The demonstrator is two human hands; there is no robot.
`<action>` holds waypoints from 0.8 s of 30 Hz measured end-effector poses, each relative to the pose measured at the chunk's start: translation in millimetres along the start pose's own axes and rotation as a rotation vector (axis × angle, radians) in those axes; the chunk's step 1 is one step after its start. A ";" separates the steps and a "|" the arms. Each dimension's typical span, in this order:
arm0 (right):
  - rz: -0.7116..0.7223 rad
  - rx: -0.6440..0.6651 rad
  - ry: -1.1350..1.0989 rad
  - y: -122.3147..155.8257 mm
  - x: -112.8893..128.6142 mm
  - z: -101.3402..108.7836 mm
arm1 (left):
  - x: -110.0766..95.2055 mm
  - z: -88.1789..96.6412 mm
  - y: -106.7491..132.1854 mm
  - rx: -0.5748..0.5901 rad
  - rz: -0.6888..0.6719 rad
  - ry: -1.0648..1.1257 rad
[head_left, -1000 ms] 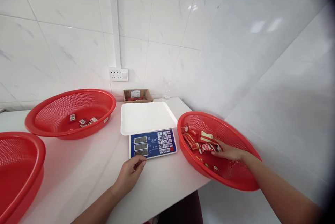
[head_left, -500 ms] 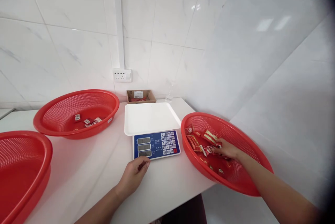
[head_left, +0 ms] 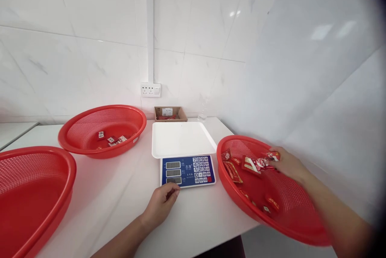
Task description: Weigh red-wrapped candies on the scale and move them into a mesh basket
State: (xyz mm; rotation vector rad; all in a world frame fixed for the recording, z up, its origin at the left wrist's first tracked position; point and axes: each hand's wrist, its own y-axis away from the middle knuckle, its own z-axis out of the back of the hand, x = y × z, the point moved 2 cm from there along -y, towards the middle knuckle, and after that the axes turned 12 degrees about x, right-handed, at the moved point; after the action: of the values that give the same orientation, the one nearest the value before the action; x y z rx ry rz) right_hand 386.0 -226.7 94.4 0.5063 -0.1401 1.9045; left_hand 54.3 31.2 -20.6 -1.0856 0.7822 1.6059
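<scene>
My right hand [head_left: 288,165], at the right of the frame, closes its fingers on a red-and-white packet [head_left: 261,163]; whether it is one packet or several bunched together I cannot tell. I hold it over the far side of the right-hand basket [head_left: 301,213], a red mesh bowl that juts past the edge of the white table [head_left: 120,213]. Below and left of my grip, a cream-striped packet [head_left: 251,165] lies just beside what I hold, with other red wrappers [head_left: 233,171] along the left side of the basket. My left hand [head_left: 161,203], low in the centre, is narrow, its fingers curled and thumb drawn in close, and I see nothing in it; it sits at the lower left corner of the scale [head_left: 188,171], though I cannot tell if it touches. The scale's white tray [head_left: 182,139] spreads at mid-frame, with an open carton [head_left: 158,112] and a clear bottle [head_left: 202,116] behind it. At centre left, another red basket [head_left: 90,125] holds a few small packets [head_left: 111,140], and a third basket [head_left: 27,205] is cut off by the left edge. A socket [head_left: 150,90] is on the wall above the carton.
</scene>
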 end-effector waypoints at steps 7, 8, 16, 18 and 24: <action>0.236 0.010 -0.199 3.9 122.3 -10.5 | 2.7 -3.1 0.1 -0.045 -0.031 0.008; 0.279 0.043 -0.246 3.2 140.9 -18.2 | 3.0 -2.8 -0.2 -0.053 -0.031 0.010; 0.423 0.332 -0.486 -5.0 230.3 -86.3 | 6.0 1.1 -0.3 -0.103 -0.040 0.050; 0.422 0.341 -0.489 -4.8 236.2 -93.2 | 7.3 0.8 -0.6 -0.110 -0.038 0.085; 0.411 0.310 -0.410 -6.4 237.7 -96.3 | 8.2 -0.4 -1.1 -0.099 -0.025 0.070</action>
State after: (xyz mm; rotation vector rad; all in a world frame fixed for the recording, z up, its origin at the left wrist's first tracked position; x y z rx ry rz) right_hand 293.1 12.3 104.1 1.1505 -0.2311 2.2109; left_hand 54.6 34.3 -28.3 -1.2233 0.7379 1.6068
